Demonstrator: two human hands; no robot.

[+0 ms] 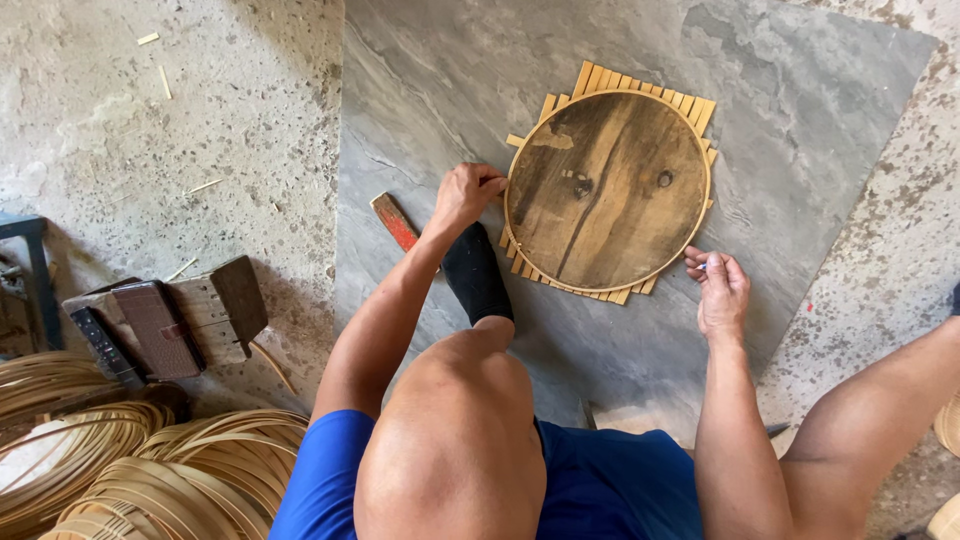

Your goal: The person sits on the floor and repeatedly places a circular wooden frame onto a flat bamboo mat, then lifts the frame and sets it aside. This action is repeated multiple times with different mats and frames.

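A round dark wooden disc [607, 190] lies on a woven mat of flat bamboo strips [690, 102], whose ends stick out around it. A thin bamboo hoop rims the disc. My left hand [466, 192] presses on the disc's left edge, fingers curled over the rim. My right hand [719, 288] is at the disc's lower right edge and pinches a small pen-like marker with a blue tip. My foot in a black sock [476, 272] rests on the slab just below the disc's left side.
The work lies on a grey stone slab [440, 80] over a rough concrete floor. A red-handled flat tool [394, 221] lies left of my left hand. Wooden blocks [216, 305] and coils of bamboo strip [150, 470] sit at the lower left.
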